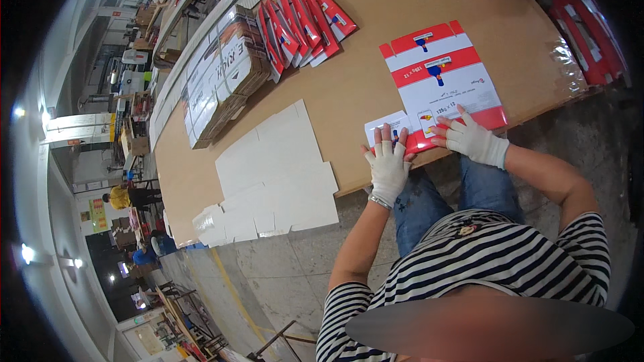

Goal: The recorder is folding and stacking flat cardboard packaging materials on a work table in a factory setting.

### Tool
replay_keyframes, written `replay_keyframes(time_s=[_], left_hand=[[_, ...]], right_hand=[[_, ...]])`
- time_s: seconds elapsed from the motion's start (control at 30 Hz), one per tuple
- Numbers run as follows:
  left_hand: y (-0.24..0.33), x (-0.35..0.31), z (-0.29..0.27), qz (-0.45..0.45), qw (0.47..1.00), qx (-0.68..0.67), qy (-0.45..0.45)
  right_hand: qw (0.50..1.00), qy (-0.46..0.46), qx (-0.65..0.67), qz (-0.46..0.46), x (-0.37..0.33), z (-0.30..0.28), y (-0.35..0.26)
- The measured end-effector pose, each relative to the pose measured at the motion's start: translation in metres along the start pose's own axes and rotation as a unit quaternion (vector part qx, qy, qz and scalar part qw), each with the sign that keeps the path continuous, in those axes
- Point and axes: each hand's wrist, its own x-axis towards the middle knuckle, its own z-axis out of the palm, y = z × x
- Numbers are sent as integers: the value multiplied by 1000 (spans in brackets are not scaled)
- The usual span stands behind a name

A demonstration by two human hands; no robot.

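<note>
At the table's [365, 53] near edge, left hand [389, 174] and right hand [476, 142], fingers spread, seemingly flatten the carton [459, 89]; folding would need a flap [397, 119] gripped.

On the brown tabletop [362, 74], a strapped bundle [218, 74] and red packets [310, 27] (fanned) are borne at upper left, white cardboard [282, 167] left of centre, a red-and-white flat carton [446, 90] at right.

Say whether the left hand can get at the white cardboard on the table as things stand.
Probably yes: the left hand, resting on the red-and-white carton blank, has the white cardboard lying to its left, with brown tabletop between them and nothing seen blocking the way.
</note>
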Motion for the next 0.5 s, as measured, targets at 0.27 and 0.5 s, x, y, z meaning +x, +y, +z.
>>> replay_keyframes(time_s=[0.27,0.5], left_hand=[[8,3,-5,-38,999,9,-18],[5,37,-4,-71,992,-104,-19]], right_hand=[[1000,0,2,7,0,5,-1],[999,-12,35,-9,1,-4,6]])
